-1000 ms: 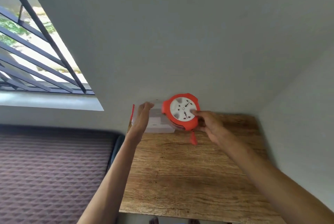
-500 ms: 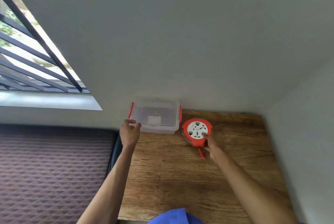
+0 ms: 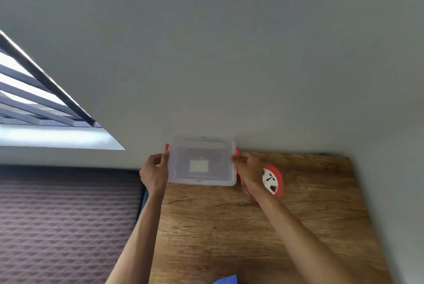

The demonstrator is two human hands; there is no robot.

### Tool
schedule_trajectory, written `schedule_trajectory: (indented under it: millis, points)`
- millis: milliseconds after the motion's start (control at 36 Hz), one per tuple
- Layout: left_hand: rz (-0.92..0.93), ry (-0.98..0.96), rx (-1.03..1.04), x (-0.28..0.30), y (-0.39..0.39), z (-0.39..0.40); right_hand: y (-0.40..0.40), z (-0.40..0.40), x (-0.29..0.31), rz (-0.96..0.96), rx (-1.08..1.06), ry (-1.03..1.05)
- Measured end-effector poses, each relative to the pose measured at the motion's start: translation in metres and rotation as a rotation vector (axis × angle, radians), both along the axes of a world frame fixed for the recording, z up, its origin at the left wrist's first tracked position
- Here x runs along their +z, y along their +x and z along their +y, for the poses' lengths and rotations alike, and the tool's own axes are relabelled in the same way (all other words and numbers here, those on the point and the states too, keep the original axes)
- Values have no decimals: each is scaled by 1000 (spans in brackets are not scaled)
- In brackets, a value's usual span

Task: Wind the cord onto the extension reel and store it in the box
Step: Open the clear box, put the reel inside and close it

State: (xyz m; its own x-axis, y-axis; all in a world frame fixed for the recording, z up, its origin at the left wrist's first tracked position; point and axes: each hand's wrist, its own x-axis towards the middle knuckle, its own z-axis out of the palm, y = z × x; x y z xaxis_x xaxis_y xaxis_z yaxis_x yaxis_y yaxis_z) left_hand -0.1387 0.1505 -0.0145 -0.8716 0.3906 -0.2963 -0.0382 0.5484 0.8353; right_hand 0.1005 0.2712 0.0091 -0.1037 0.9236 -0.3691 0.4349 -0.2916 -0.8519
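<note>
A clear plastic box (image 3: 202, 162) with a lid and red side clips stands at the far left of the wooden table (image 3: 252, 226), against the wall. My left hand (image 3: 154, 172) grips its left end at the red clip. My right hand (image 3: 247, 169) holds its right end, fingers on the other red clip. The orange extension reel (image 3: 273, 180) with a white socket face lies on the table just right of the box, partly hidden behind my right wrist. Its cord looks wound up.
A grey wall runs behind the table and another along its right side. A bed with a dark patterned mattress (image 3: 64, 226) lies left of the table. A barred window (image 3: 34, 104) is at the upper left.
My right hand set the reel down on the table and moved left to the box's right end. My left hand shifted onto the box's left clip.
</note>
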Motion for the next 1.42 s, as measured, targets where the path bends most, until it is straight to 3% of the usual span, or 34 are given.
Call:
schedule_trajectory:
  millis: [167,222,333,444,583,667,750,889,1056,1194,1250,1417]
  points:
    - [-62,-1,55,-12,-17,-4,4,17,-11,131,-217,-194]
    - [-86,-3,32,-15,-15,-3,8,21,-13,89,-177,-220]
    - [-1,33,65,-10,-4,5,0,22,-12,-158,-44,4]
    - [61,8,5,-8,5,9,-10,17,-6,-194,-43,80]
    - [-287,79,3,-2,2,7,-18,18,-5,134,-272,-304]
    - [-419,162,-67,-2,5,4,-24,22,-6,194,-287,-352]
    - [-518,242,-140,2,5,3,-28,24,-5,137,-254,-268]
    - [-454,244,-258,6,5,-2,-26,23,-5,-48,-202,-122]
    - [-607,341,-312,13,11,2,-23,33,1,-62,-214,-186]
    - [-623,362,-298,19,4,3,-24,37,10,-30,-209,-236]
    - [-662,398,-318,20,0,4,-22,34,16,34,-200,-268]
    - [-770,433,-189,20,-4,4,-8,28,19,430,-486,-451]
